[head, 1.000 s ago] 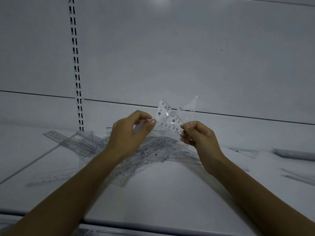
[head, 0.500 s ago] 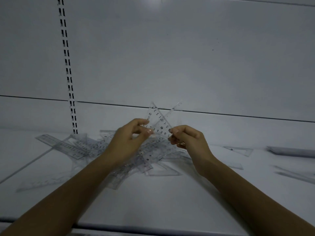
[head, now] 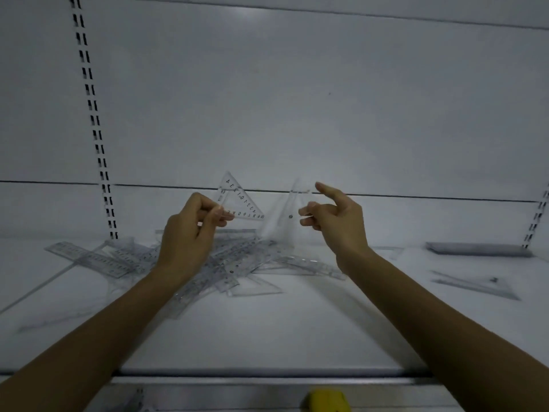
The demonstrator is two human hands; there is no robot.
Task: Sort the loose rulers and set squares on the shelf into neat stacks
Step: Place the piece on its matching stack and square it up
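The left hand (head: 190, 233) held a set square (head: 241, 203) above a pile of rulers (head: 219, 263), which lay on the shelf (head: 267, 331) left of centre. To its right, apart from it, the right hand (head: 335, 221) held a second set square (head: 283, 224). Far right, a stack (head: 475, 249) lay near the back wall (head: 297, 99), with a third set square (head: 475, 285) in front of it.

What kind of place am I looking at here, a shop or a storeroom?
Probably a shop or stockroom: white metal shelf, slotted upright on the back panel, and a loose pile of clear rulers and set squares lying on it.
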